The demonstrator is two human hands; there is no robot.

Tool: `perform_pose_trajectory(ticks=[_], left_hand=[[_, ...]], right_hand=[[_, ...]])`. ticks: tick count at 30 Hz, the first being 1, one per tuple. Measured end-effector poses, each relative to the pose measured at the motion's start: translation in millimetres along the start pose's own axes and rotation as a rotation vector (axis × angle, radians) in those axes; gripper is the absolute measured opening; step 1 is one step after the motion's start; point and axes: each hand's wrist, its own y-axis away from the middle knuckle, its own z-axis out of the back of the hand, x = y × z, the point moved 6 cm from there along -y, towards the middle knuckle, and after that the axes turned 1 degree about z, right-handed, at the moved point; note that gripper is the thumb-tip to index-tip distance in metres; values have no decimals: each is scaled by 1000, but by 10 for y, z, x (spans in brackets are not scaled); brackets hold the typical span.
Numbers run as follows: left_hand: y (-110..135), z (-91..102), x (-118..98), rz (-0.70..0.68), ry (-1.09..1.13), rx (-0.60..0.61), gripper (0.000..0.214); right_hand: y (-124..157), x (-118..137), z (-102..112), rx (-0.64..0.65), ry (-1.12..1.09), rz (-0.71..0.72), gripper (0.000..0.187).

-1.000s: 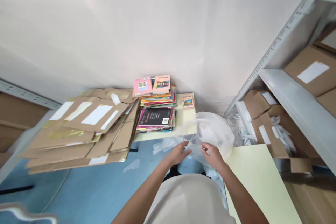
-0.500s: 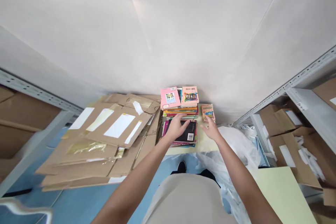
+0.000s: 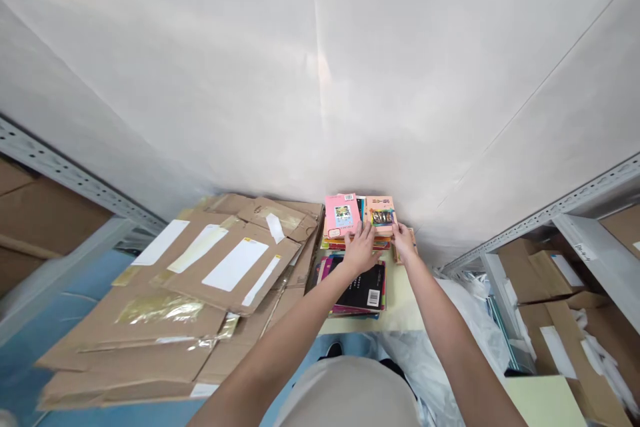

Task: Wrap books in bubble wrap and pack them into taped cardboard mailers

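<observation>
A peach-coloured book point(image 3: 381, 206) with a dark picture on its cover lies on top of the back stack of books. My right hand point(image 3: 404, 242) has its fingers closed at this book's right edge. Over the front of the stack, my left hand point(image 3: 361, 252) is spread, its fingertips by the lower left corner of the peach book and the lower edge of the pink book point(image 3: 343, 212). Nearer me, a black book point(image 3: 364, 285) with a barcode tops a second stack. Behind my right hand, a small orange-peach book point(image 3: 397, 256) is mostly hidden.
Flattened cardboard boxes point(image 3: 200, 327) are piled to the left of the books. Clear plastic wrapping point(image 3: 450, 320) hangs at the right of the pale yellow table point(image 3: 404, 297). Metal shelves point(image 3: 580, 233) with open cartons point(image 3: 560, 340) stand at right, and a white wall point(image 3: 320, 80) rises behind.
Both hands have moved forward to the back stack. The right hand has gone from beside the small book to the peach book's right edge. The view has shifted as well.
</observation>
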Motion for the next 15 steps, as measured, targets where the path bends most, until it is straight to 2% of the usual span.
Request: perform_pose_trajectory(ticks=[4, 6, 9, 11, 13, 15], left_hand=[[138, -40, -23, 9, 87, -32, 67], [250, -95, -21, 13, 190, -108, 68], [479, -277, 24, 16, 454, -275, 68], [632, -487, 87, 40, 731, -326, 67], [754, -755, 151, 133, 1073, -265, 71], [857, -1006, 162, 270, 1385, -132, 75]], right_hand=[[83, 28, 46, -46, -38, -9, 39], [168, 55, 91, -69, -65, -14, 38], [375, 37, 184, -99, -123, -51, 40], [578, -34, 264, -107, -206, -107, 43], [831, -121, 368, -120, -299, -158, 44], [1120, -196, 512, -161, -361, -190, 44]])
